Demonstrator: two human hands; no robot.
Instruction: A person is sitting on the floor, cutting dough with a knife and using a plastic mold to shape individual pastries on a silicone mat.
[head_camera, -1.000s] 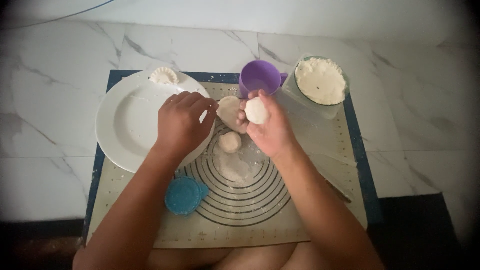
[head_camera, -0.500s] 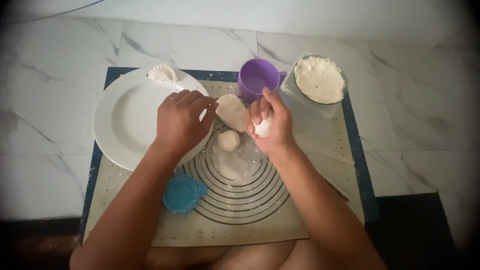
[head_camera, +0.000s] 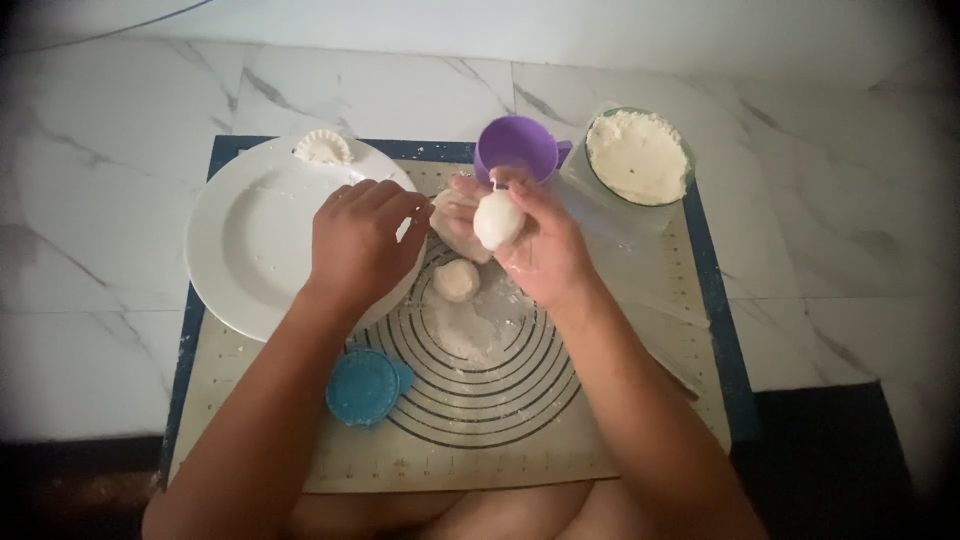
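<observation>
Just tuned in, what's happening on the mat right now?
A person is working dough over a baking mat with ring markings. The right hand holds a small dough ball in its fingers, and the left hand hovers curled beside it over the white plate. Another dough ball lies on the mat. One crimped dumpling sits on the plate's far rim. A purple cup, a flour container and a blue press stand nearby.
</observation>
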